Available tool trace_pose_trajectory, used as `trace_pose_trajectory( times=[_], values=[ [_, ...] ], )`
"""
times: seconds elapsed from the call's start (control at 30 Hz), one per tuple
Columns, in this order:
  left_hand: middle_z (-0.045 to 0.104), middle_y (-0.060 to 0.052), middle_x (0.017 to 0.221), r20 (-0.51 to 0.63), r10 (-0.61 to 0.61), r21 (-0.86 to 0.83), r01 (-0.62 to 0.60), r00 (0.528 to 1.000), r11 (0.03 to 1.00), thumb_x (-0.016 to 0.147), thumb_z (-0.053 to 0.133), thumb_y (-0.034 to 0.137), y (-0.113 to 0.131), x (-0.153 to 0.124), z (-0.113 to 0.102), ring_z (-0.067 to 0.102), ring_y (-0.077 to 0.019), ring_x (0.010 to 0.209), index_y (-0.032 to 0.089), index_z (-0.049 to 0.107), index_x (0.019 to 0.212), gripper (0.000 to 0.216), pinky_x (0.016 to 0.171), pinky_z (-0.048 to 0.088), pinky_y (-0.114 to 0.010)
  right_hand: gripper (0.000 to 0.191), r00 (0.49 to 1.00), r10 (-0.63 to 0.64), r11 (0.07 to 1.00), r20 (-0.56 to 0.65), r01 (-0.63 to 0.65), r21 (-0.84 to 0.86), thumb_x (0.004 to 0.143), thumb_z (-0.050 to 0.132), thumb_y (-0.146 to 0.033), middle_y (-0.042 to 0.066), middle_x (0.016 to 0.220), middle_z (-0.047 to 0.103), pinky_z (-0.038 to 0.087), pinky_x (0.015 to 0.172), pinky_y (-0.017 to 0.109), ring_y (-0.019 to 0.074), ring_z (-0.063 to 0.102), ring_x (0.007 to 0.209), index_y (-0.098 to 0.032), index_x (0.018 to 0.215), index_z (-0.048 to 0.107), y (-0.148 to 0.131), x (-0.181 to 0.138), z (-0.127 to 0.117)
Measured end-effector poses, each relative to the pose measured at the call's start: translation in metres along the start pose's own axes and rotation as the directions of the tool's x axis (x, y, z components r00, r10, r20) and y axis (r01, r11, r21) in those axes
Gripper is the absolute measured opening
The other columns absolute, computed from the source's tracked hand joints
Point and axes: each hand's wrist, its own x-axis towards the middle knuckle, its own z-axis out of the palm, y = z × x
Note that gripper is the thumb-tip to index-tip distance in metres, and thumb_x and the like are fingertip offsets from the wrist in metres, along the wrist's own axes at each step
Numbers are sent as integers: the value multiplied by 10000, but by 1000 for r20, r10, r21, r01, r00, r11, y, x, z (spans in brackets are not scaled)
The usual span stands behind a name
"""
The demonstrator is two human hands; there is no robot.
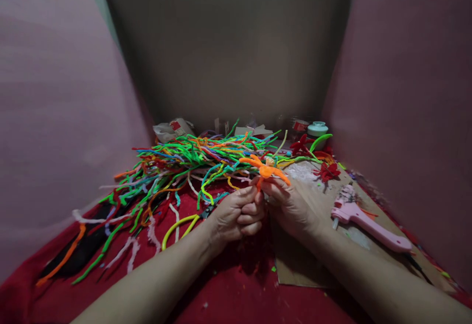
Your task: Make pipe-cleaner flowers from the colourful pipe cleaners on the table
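An orange pipe-cleaner flower (pixel 266 170) with spread petals and pale tips at its centre is held up in front of me. My left hand (pixel 239 214) pinches it from below, its other fingers curled in. Against one of the petals on the right, my right hand (pixel 289 203) closes with thumb and fingertips. Both hands meet close together under the flower. Just behind them lies a big heap of coloured pipe cleaners (pixel 184 159). Yellow-handled pliers or cutters (pixel 180 228) rest beside my left wrist, their jaws partly hidden.
A pink glue gun (pixel 363 218) lies on a cardboard sheet (pixel 300 267) at the right. Red pipe-cleaner flowers (pixel 327 172) sit behind it, near a teal-lidded jar (pixel 317 129). Red cloth (pixel 228 284) covers the surface. Walls (pixel 55 117) rise on both sides.
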Motion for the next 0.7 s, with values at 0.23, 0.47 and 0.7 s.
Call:
trace_pose_trajectory(
  times=[0.23, 0.47, 0.7],
  values=[
    [429, 47, 587, -222, 535, 915, -16, 815, 403, 793, 539, 337, -6, 5, 2, 358, -65, 461, 172, 496, 763, 173, 461, 285, -201, 125, 977, -103, 989, -184, 82, -121, 672, 656, -266, 1, 741, 642, 449, 728, 296, 154, 557, 716, -193, 773, 670, 3, 4, -3],
    [369, 49, 558, -112, 605, 969, -48, 788, 242, 863, 420, 296, -6, 3, 1, 309, -71, 504, 175, 420, 630, 263, 501, 267, -207, 123, 977, -145, 959, -159, 99, -266, 717, 645, -282, -10, 737, 620, 431, 716, 285, 144, 531, 693, -202, 800, 686, 5, 1, -2],
    [281, 81, 502, -287, 415, 741, -75, 863, 668, 823, 504, 431, 5, 2, 8, 224, -42, 413, 157, 545, 772, 281, 392, 193, -180, 183, 995, -23, 971, -101, -2, -238, 676, 676, -316, -20, 664, 576, 409, 667, 268, 131, 494, 659, -183, 801, 691, -3, -1, 0]
  ],
)
